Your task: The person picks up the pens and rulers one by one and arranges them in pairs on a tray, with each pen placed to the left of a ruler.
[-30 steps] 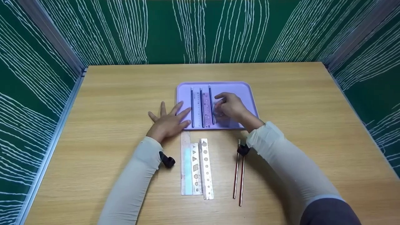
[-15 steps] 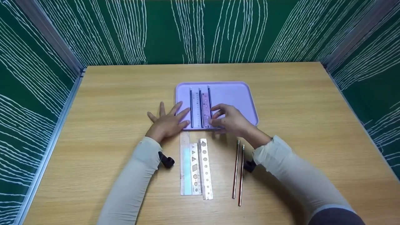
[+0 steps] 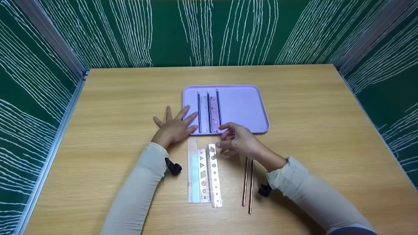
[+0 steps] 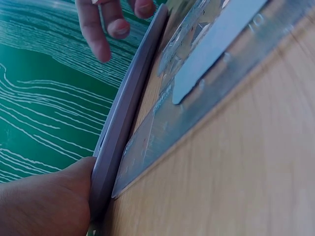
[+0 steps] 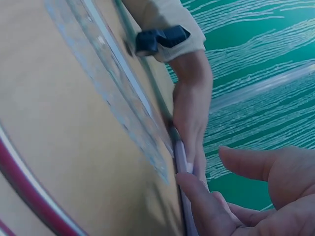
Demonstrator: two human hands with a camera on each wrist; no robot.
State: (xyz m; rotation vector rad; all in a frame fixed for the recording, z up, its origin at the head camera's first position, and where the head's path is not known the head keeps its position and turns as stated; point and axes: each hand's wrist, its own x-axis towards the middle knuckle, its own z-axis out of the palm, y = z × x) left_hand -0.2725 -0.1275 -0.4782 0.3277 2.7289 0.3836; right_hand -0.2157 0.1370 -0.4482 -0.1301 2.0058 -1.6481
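Note:
My left hand (image 3: 173,130) rests with spread fingers on the near left corner of the purple tray (image 3: 243,107). Three dark pencils stand lengthwise on the tray, the right one (image 3: 218,106) beside a pink ruler (image 3: 214,114); a clear ruler (image 3: 204,114) lies between the other two. My right hand (image 3: 240,140) hovers at the tray's front edge, fingers loosely bent, nothing between thumb and forefinger in the right wrist view. Just left of it is the top of a clear stencil ruler (image 3: 215,176). Two copper-coloured pencils (image 3: 250,189) lie below it, their upper ends hidden by the hand.
Left of the stencil ruler lie another stencil ruler (image 3: 203,176) and a wider clear ruler with a pale blue strip (image 3: 195,178), its top at the tray's front edge. Green walls with white lines enclose the wooden table (image 3: 124,98) at the back and sides.
My right hand has moved from over the tray, beside the right dark pencil, toward me to the tray's front edge and the stencil ruler's top. My left hand has stayed in place.

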